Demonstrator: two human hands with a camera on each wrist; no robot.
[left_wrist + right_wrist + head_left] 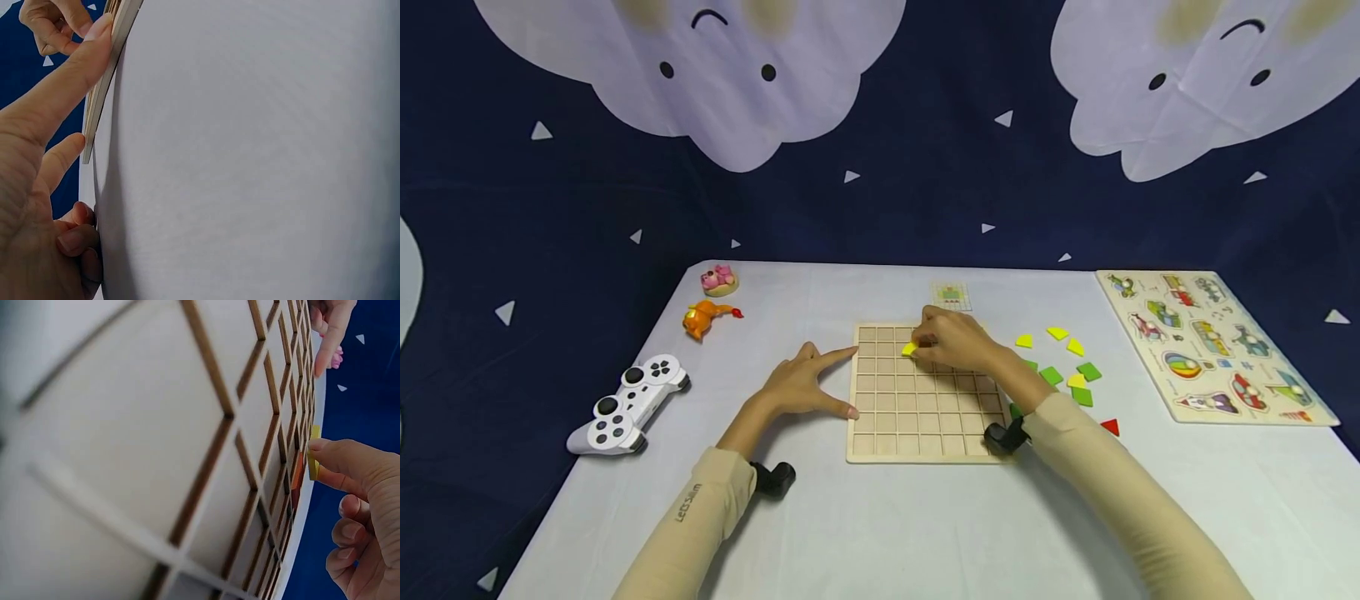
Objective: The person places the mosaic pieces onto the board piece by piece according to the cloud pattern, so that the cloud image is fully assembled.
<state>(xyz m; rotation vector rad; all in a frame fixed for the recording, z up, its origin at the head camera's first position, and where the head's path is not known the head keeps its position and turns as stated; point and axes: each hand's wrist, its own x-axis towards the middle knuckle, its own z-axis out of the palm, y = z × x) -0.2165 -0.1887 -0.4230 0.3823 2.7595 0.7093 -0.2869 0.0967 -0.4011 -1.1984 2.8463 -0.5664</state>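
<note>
A wooden grid board (895,423) lies on the table. My left hand (801,385) touches its left edge with outstretched thumb and index finger; in the left wrist view the other fingers are curled beneath. Over the upper part of the grid, my right hand (958,340) pinches a yellow quarter-circle piece (909,349) between thumb and index finger. The right wrist view shows this yellow piece (314,453) standing on edge at the grid, near a reddish-orange piece (297,481). My right hand and forearm hide part of the board in the head view.
Right of the board lie several yellow pieces (1057,333), green squares (1088,371) and a red piece (1110,427). A patterned card (951,295) lies behind. A picture puzzle (1210,350) is far right; a game controller (628,406), orange figure (703,318) and pink figure (719,281) sit left.
</note>
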